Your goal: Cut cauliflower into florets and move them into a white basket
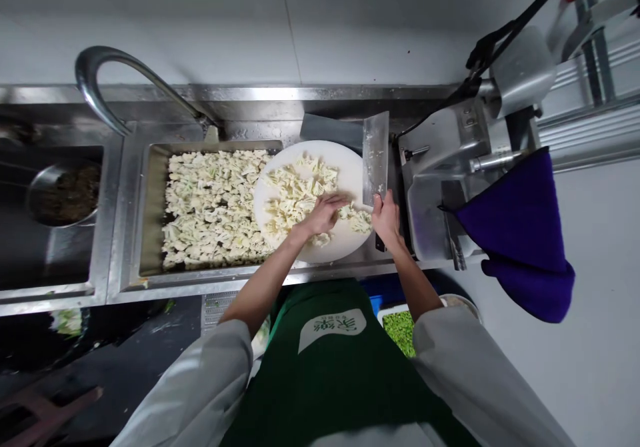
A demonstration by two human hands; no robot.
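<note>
A cleaver [375, 157] is in my right hand [388, 220], its broad blade pointing away from me over the right edge of a round white cutting board [345, 247]. The right fingers are closed round the cleaver near the handle. My left hand [323, 215] lies over the cut cauliflower [295, 190] on the board, fingers stretched toward the right. A few cauliflower pieces [359, 219] sit between the two hands. What lies under the left palm is hidden.
Left of the board, a steel sink [157, 275] holds many cauliflower florets [215, 207]. A curved faucet [105, 53] arches above it. A metal machine [450, 140] and a purple cloth [515, 220] are at right. Chopped greens [400, 332] sit below the counter.
</note>
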